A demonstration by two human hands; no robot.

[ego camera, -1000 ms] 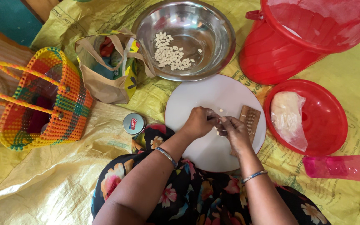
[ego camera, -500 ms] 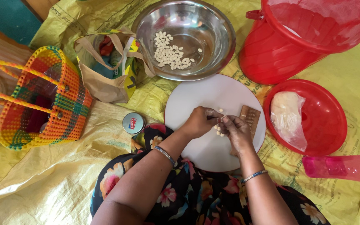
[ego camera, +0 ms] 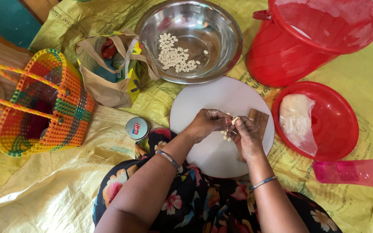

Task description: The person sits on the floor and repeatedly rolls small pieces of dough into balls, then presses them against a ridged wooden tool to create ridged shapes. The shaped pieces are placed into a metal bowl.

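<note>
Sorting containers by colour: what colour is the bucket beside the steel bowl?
Red, translucent bucket, clearest in the head view.

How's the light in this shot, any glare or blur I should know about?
Head view: soft, even daylight, sharp overall; mild glare on the steel bowl rim and the red bucket; faint shadow under the left hand and right hand on the white board; slight wide-angle curvature at edges.

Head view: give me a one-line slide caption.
Both hands, left hand and right hand, pinch small pale cloves over a round white board near a steel bowl.
</note>
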